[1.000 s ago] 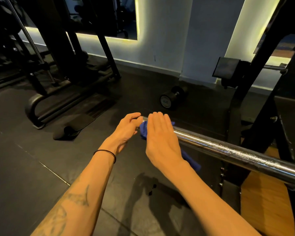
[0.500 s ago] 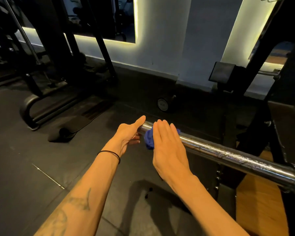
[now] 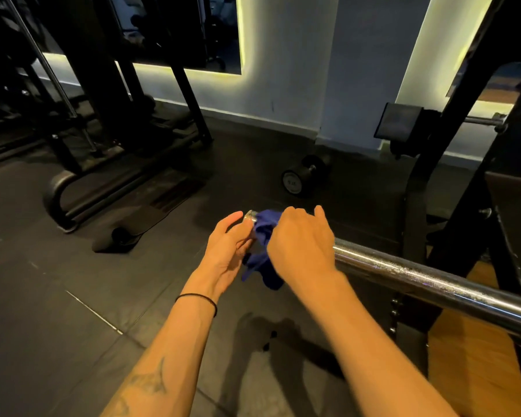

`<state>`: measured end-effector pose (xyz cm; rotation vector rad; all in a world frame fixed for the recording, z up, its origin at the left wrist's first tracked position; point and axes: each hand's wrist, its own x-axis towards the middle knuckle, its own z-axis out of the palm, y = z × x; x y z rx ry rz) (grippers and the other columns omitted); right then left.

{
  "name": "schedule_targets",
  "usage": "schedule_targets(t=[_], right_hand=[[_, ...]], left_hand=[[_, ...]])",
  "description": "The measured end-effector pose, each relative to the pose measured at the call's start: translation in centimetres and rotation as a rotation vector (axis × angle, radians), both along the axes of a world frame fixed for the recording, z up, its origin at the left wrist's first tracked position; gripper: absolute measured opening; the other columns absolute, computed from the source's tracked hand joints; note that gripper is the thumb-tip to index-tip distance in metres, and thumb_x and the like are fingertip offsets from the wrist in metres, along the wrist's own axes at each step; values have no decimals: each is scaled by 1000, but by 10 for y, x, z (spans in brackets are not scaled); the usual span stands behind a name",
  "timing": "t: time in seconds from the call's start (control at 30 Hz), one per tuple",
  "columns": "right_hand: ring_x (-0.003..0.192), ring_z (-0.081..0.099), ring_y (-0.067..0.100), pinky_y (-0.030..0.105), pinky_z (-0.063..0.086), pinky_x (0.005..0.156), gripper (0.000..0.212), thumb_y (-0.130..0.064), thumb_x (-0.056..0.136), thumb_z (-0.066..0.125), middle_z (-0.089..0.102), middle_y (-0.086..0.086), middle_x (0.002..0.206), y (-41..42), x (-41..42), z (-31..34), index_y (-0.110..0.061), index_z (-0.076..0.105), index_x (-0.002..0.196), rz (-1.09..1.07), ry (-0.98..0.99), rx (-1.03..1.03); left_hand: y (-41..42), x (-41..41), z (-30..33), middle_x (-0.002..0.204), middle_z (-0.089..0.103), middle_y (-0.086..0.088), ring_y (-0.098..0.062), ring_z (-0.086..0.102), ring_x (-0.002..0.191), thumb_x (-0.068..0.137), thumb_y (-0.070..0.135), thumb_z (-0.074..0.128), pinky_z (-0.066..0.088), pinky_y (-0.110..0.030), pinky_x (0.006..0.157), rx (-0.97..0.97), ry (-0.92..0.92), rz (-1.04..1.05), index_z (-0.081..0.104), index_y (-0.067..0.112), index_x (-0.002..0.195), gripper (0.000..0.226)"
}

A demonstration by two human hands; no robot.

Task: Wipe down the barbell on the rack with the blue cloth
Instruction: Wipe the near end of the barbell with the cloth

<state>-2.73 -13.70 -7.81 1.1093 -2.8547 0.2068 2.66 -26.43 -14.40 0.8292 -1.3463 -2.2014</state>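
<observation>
The blue cloth (image 3: 263, 251) is gripped by the curled right hand (image 3: 301, 245) over the barbell (image 3: 418, 281) end, part hanging below. The bar tip is touched by the relaxed, uncurled left hand (image 3: 227, 251). The end wipe is judged in hand; a stroke toward the rack (image 3: 463, 94) is called for next.

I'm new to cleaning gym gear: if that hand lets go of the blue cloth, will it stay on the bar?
Probably not. The blue cloth looks floppy, most of it hanging below the barbell. The chrome looks smooth and round, so it would likely slide off. The right hand seems to hold it there.
</observation>
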Motion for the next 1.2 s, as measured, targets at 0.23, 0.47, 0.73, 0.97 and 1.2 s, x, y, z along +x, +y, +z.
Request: schedule_targets(t=[0.23, 0.47, 0.73, 0.97, 1.2], right_hand=[[135, 41, 25, 39, 10, 123, 56, -17, 95, 47, 49, 9, 141, -3, -1, -10, -6, 37, 150, 231, 30, -83], [111, 50, 28, 41, 29, 110, 29, -19, 91, 48, 56, 8, 117, 7, 5, -8, -12, 57, 117, 66, 30, -117], [118, 53, 25, 43, 15, 122, 24, -19, 96, 46, 59, 3, 118, 5, -13, -3, -15, 57, 116, 132, 21, -19], [117, 49, 30, 42, 36, 107, 40, -22, 93, 50, 52, 15, 127, -24, 22, -8, -5, 50, 128, 153, 52, -56], [104, 56, 22, 45, 23, 119, 11, -18, 98, 43, 61, 3, 111, 26, -14, -3, -18, 54, 98, 42, 16, 43]], left_hand=[[4, 4, -2, 104, 75, -4, -20, 71, 91, 95, 4, 58, 55, -32, 81, -102, 42, -58, 48, 26, 134, 46], [4, 7, -7, 113, 72, -3, -18, 69, 101, 98, 11, 57, 53, -32, 91, -122, 70, -75, 48, 28, 135, 42], [4, 8, 1, 109, 74, 6, -19, 66, 109, 94, 12, 63, 48, -39, 101, -266, 33, -104, 47, 33, 133, 46], [-1, 9, -3, 127, 63, 5, -4, 65, 107, 99, 7, 54, 51, -25, 88, -382, -10, -95, 47, 32, 138, 47], [-11, 11, 1, 119, 70, 4, -12, 61, 117, 95, 17, 63, 42, -31, 100, -313, -24, -172, 46, 36, 135, 47]])
